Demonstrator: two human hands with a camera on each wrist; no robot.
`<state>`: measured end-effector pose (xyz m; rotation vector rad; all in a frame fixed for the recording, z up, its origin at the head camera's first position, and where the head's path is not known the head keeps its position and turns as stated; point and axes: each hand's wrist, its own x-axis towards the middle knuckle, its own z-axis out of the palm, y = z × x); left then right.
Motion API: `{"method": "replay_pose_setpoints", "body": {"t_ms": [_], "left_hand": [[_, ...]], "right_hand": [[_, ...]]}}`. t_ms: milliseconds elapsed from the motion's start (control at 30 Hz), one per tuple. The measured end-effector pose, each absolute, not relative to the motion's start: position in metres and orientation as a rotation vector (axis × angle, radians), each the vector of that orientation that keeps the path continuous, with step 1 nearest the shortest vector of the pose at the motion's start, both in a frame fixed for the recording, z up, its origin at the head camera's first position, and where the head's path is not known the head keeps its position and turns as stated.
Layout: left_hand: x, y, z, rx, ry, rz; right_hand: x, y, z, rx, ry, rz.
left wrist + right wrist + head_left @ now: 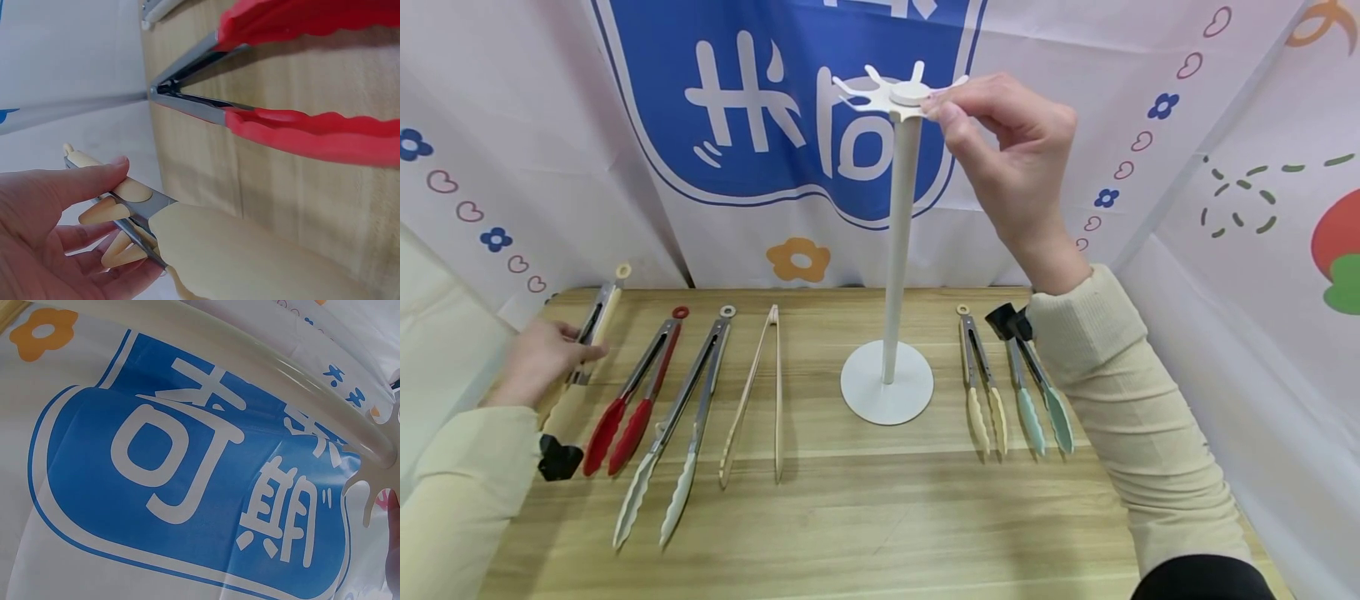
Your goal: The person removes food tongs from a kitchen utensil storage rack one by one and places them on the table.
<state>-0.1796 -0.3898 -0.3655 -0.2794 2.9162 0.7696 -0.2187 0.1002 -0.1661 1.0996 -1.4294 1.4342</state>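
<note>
At the left, my left hand [542, 360] grips a pair of cream-tipped tongs [219, 250] by their handles, thumb on one arm and fingers on the other. The sleeve side partly hides these tongs in the head view. High at the centre, my right hand [1018, 137] pinches the edge of the pronged top [872, 98] of a white stand. The stand's pole [901, 242] rises from a round base [887, 400] on the table. Only a fingertip [394, 537] of that hand shows in the right wrist view, against the pronged top.
Red tongs [636, 400], long white-tipped tongs [681, 433] and slim beige tongs [760, 400] lie left of the stand. Small cream tongs [981, 383] and mint-green tongs [1037, 392] lie to its right, close to my right sleeve. A printed curtain [722, 233] hangs behind the table.
</note>
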Motion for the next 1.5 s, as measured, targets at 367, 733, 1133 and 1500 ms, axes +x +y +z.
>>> {"method": "replay_pose_setpoints", "body": {"t_ms": [367,733,1133,1500], "left_hand": [[-0.175,-0.391,-0.375,-0.299,2.884,0.737],[-0.175,-0.397,-0.384,-0.321,2.861,0.648],[-0.180,-0.395,-0.389,-0.366,2.747,0.663],[-0.183,-0.399,-0.394,-0.397,2.752,0.598]], "right_hand": [[-0.218,0.100,-0.166,1.080,-1.437,1.448],[-0.218,0.099,-0.166,1.085,-1.429,1.455],[-0.218,0.098,-0.166,1.073,-1.418,1.479],[-0.218,0.098,-0.166,1.087,-1.413,1.469]]}}
